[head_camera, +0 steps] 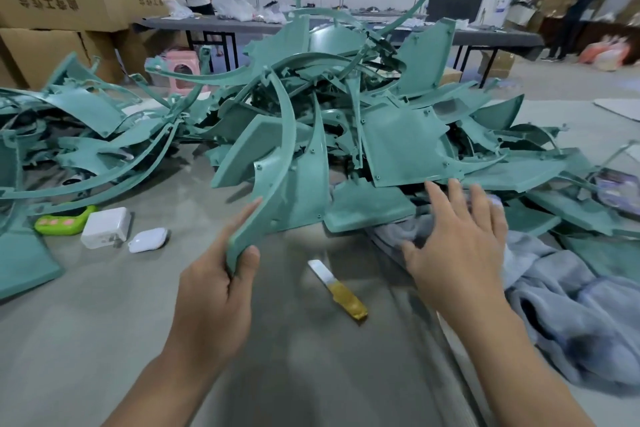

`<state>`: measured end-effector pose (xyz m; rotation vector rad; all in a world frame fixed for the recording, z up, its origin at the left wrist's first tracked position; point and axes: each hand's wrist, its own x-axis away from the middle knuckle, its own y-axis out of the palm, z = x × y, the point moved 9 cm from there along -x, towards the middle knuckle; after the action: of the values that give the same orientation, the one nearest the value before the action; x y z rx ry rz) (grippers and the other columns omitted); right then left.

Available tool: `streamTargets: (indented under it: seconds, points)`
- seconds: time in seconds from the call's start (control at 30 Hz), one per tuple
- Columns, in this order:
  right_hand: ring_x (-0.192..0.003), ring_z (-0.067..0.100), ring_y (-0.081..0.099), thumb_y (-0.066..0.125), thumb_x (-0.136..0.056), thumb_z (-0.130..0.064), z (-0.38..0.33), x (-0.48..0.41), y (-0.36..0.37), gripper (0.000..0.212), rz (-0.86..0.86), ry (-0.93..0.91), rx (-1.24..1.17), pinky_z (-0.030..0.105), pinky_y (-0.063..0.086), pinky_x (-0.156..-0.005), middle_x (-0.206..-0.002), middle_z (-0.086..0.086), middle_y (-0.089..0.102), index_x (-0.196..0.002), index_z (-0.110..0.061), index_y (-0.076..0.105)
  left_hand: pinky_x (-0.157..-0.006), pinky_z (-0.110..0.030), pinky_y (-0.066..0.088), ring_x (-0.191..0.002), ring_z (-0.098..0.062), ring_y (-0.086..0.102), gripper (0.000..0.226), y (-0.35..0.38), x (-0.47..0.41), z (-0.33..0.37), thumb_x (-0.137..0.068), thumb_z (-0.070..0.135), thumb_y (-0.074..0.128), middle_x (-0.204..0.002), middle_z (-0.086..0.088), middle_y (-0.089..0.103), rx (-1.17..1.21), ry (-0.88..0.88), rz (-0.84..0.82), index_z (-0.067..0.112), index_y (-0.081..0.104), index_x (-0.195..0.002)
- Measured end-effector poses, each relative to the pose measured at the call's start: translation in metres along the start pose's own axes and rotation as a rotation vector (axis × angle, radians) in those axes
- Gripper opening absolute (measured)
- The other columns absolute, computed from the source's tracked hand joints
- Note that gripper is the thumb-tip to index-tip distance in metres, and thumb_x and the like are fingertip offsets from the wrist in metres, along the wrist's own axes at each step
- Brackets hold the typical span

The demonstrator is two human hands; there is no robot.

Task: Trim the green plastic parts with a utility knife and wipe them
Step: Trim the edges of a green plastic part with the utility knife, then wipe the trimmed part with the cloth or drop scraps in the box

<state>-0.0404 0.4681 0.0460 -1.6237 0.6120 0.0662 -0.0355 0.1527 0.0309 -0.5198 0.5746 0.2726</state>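
Observation:
A big heap of green plastic parts (346, 97) covers the floor ahead. My left hand (214, 295) grips the near lower edge of one curved green panel (298, 191), thumb on top, fingers behind. My right hand (457, 239) hovers flat with fingers spread, just above a grey cloth (568, 305) and next to the heap's front edge; it holds nothing. A utility knife (337, 286) with a yellow handle and bare blade lies on the floor between my hands.
A green toy-like remote (65, 220), a white charger block (105, 227) and a small white case (148, 240) lie at the left. Cardboard boxes (65, 0) stack up at the back left, with a pink stool (183, 74) nearby. Two people stand at long tables (242, 26) behind.

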Motion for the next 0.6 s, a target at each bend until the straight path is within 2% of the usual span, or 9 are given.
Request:
streamTargets:
  seconds: [0.03, 0.1, 0.17, 0.23, 0.33, 0.37, 0.43, 0.5, 0.6]
  points:
    - [-0.148, 0.03, 0.024, 0.07, -0.081, -0.052, 0.004, -0.002, 0.008, 0.079, -0.073, -0.009, 0.113, 0.043, 0.009, -0.119, -0.153, 0.004, 0.049, -0.151, -0.028, 0.042, -0.048, -0.009, 0.032, -0.05, -0.002, 0.041, 0.019, 0.002, -0.001, 0.0, -0.102, 0.033, 0.057, -0.059, 0.011, 0.045, -0.005, 0.002, -0.014, 0.021, 0.053, -0.117]
    - [-0.132, 0.027, 0.044, 0.069, -0.078, -0.04, 0.007, -0.004, 0.01, 0.049, -0.056, -0.023, 0.148, 0.042, 0.018, -0.114, -0.121, 0.0, 0.07, -0.126, -0.031, 0.067, -0.049, -0.009, 0.033, -0.05, 0.001, 0.038, 0.014, 0.007, -0.002, 0.0, -0.103, 0.029, 0.055, -0.059, 0.013, 0.041, -0.022, 0.005, -0.044, 0.025, 0.049, -0.115]
    - [-0.118, 0.025, 0.055, 0.068, -0.08, -0.027, 0.004, -0.006, -0.003, 0.02, 0.088, -0.041, 0.033, 0.04, 0.018, -0.113, -0.093, -0.001, 0.074, -0.095, -0.029, 0.081, -0.051, -0.009, 0.034, -0.053, 0.0, 0.042, 0.014, 0.011, -0.002, -0.001, -0.102, 0.031, 0.054, -0.06, 0.013, 0.043, -0.026, 0.01, -0.068, 0.029, 0.051, -0.115]
    - [-0.112, 0.022, 0.057, 0.066, -0.084, -0.025, 0.006, -0.003, -0.026, 0.014, 0.271, -0.036, -0.201, 0.04, 0.019, -0.113, -0.087, -0.005, 0.073, -0.082, -0.026, 0.079, -0.052, -0.008, 0.036, -0.055, -0.001, 0.044, 0.017, 0.014, -0.001, -0.004, -0.1, 0.03, 0.054, -0.061, 0.009, 0.048, -0.006, -0.001, -0.087, 0.026, 0.053, -0.116]
    - [-0.097, 0.019, 0.061, 0.06, -0.08, -0.02, 0.024, 0.011, -0.075, 0.017, 0.615, 0.018, -0.586, 0.048, 0.039, -0.103, -0.089, -0.008, 0.071, -0.089, -0.021, 0.075, -0.053, -0.012, 0.037, -0.057, -0.003, 0.045, 0.014, 0.017, -0.001, -0.011, -0.095, 0.037, 0.052, -0.072, -0.004, 0.057, 0.042, -0.04, -0.102, 0.028, 0.058, -0.103]
    - [-0.092, 0.018, 0.063, 0.06, -0.081, -0.018, 0.031, 0.012, -0.085, 0.019, 0.671, 0.046, -0.723, 0.047, 0.047, -0.096, -0.088, -0.007, 0.071, -0.093, -0.019, 0.075, -0.054, -0.015, 0.037, -0.058, -0.004, 0.044, 0.016, 0.017, -0.002, -0.014, -0.094, 0.042, 0.051, -0.075, -0.007, 0.059, 0.071, -0.062, -0.095, 0.028, 0.059, -0.094]
    - [-0.087, 0.011, 0.066, 0.06, -0.084, -0.014, 0.032, 0.012, -0.098, 0.022, 0.7, 0.084, -0.964, 0.037, 0.055, -0.085, -0.09, -0.008, 0.072, -0.099, -0.018, 0.075, -0.055, -0.021, 0.04, -0.06, -0.004, 0.046, 0.025, 0.016, -0.002, -0.021, -0.09, 0.051, 0.049, -0.081, -0.009, 0.063, 0.126, -0.114, -0.07, 0.028, 0.059, -0.087]
    - [-0.089, 0.006, 0.066, 0.058, -0.084, -0.011, 0.017, 0.015, -0.108, 0.026, 0.68, 0.038, -0.992, 0.03, 0.054, -0.084, -0.093, -0.012, 0.071, -0.102, -0.023, 0.074, -0.058, -0.023, 0.044, -0.063, -0.002, 0.05, 0.028, 0.018, -0.003, -0.026, -0.089, 0.056, 0.048, -0.089, -0.01, 0.066, 0.168, -0.154, -0.071, 0.032, 0.062, -0.09]
    - [-0.093, 0.002, 0.057, 0.056, -0.084, -0.007, -0.025, 0.023, -0.118, 0.032, 0.647, -0.146, -0.8, 0.015, 0.042, -0.092, -0.097, -0.013, 0.066, -0.108, -0.021, 0.073, -0.062, -0.022, 0.048, -0.066, -0.002, 0.055, 0.018, 0.02, -0.001, -0.023, -0.09, 0.055, 0.048, -0.094, -0.004, 0.07, 0.223, -0.179, -0.081, 0.047, 0.065, -0.089]
